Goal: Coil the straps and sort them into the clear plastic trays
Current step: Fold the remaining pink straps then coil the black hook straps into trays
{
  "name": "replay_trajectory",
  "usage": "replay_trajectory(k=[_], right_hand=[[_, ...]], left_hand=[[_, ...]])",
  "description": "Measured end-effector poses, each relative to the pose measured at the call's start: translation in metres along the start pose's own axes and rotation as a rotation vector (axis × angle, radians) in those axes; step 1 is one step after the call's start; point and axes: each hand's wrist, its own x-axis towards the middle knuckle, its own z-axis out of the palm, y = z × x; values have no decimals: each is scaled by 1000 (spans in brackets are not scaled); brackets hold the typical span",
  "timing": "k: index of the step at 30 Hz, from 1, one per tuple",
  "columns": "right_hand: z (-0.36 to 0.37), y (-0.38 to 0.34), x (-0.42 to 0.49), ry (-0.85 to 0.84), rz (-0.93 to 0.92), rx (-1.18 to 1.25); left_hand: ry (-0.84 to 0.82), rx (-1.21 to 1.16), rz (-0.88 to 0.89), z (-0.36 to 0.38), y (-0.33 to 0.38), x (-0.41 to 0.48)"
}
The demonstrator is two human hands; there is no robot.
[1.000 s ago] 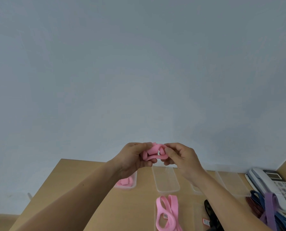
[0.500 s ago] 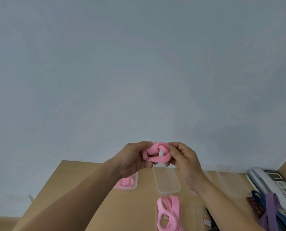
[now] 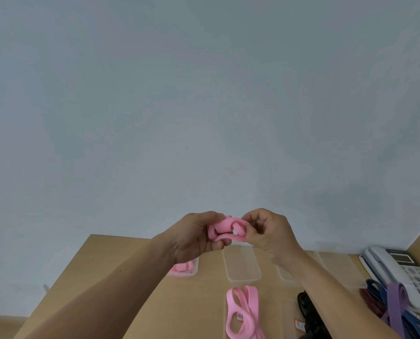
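Both hands, left (image 3: 194, 237) and right (image 3: 268, 232), fingers pinching pink strap (image 3: 224, 230) coil above table (image 3: 120, 285); loose grip risks coil springing open.

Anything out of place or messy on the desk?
Nothing damaged or spilled. One oddity: the tangle of purple, blue and dark red straps at the right edge drapes partly over the desk phone. Loose pink straps lie uncoiled near the front.

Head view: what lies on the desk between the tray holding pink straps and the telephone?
In the head view, three clear trays: left tray, middle tray partly behind the right forearm, right tray.
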Motion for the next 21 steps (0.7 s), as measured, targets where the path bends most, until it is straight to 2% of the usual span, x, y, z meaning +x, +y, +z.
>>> replay_trajectory(k=[4,9,16,19,21], right_hand=[[-7,0,-1,-106,-22,-84],[-5,-7,-4,-118,-44,185],[-1,-2,-4,-37,-37,385],[0,6,-4,106,-111,208],[1,10,-7,134,-183,74]], left_hand=[[-43,10,-30,2,0,-1],[-81,-2,-27,3,7,-2],[-77,-52,-29,3,3,-1],[-25,-61,-1,3,2,1],[1,-28,27,3,2,2]])
